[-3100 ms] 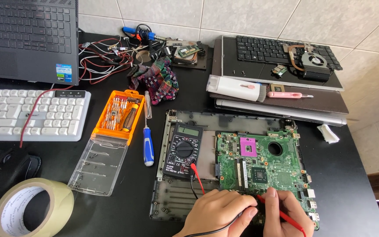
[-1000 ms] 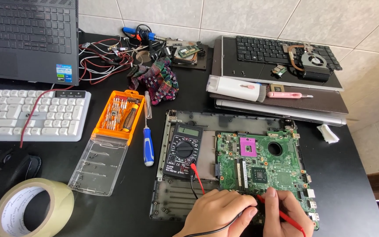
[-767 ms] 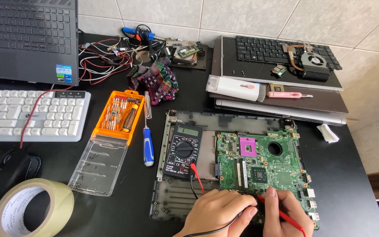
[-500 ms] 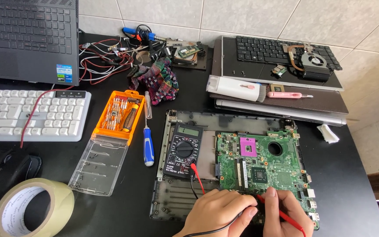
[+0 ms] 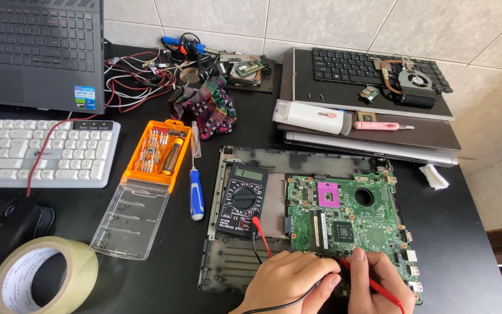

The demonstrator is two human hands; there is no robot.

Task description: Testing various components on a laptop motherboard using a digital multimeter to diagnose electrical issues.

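A green laptop motherboard (image 5: 350,215) lies on a grey chassis panel (image 5: 233,267) on the black table. My left hand (image 5: 289,282) rests at the board's near edge, pinching a black probe whose black lead trails off the bottom. Beside it, my right hand (image 5: 376,285) holds a red probe (image 5: 379,289) with its tip down on the board's near edge. A black multimeter (image 5: 242,199) sits on the panel left of the board, and its red lead runs toward my hands.
A blue-handled screwdriver (image 5: 195,192) and an open orange bit case (image 5: 152,154) lie left of the multimeter. Tape roll (image 5: 42,282), mouse (image 5: 10,227), white keyboard (image 5: 42,152) and laptop (image 5: 36,52) stand at left. Stacked laptop parts (image 5: 367,110) and tangled wires (image 5: 140,75) fill the back.
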